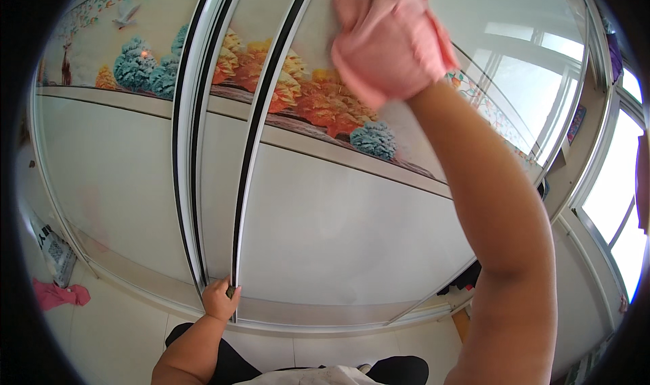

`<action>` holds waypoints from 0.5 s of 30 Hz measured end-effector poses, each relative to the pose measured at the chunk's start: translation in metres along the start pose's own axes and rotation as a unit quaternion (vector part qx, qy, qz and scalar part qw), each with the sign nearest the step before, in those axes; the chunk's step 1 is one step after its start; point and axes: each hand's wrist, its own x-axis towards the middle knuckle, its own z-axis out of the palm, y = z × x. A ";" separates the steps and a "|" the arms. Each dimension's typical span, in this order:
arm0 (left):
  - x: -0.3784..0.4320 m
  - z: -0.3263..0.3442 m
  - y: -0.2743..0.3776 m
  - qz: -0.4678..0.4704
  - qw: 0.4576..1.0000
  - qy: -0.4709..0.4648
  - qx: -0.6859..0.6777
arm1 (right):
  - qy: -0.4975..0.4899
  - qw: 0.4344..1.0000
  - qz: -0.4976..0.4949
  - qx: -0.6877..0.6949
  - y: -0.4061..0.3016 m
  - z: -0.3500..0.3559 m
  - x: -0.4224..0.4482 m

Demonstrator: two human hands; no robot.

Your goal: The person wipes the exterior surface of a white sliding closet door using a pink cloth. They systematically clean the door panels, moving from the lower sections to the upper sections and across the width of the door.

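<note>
My right arm reaches up across the glossy sliding wardrobe door [350,222]. A pink cloth [391,50] covers my right hand [388,40], which is against or just in front of the door's upper part; its fingers are hidden under the cloth. Low down, my left hand [221,297] grips the black and silver edge frame of the door [244,202], with a small dark object [230,291] beside the thumb. Printed orange and blue trees [325,95] run in a band across the doors.
Another door panel [111,172] stands at the left. A pink cloth [61,294] and a printed plastic bag [57,253] lie on the tiled floor at the lower left. Dark items [464,279] show in the opening at the lower right. A bright window [614,197] is at the right.
</note>
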 end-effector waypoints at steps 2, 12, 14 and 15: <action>0.003 0.001 -0.005 0.004 0.999 0.037 -0.004 | 0.140 0.988 0.068 0.008 0.014 0.004 0.010; 0.003 -0.001 0.000 0.028 0.999 0.040 0.013 | 0.031 0.956 0.287 -0.043 -0.019 -0.018 0.047; 0.002 0.006 -0.004 0.031 0.999 0.035 0.022 | 0.008 0.975 0.215 0.051 -0.018 -0.023 0.031; 0.000 0.008 -0.006 0.030 0.999 0.036 0.020 | -0.047 0.955 0.231 0.182 -0.022 -0.036 0.021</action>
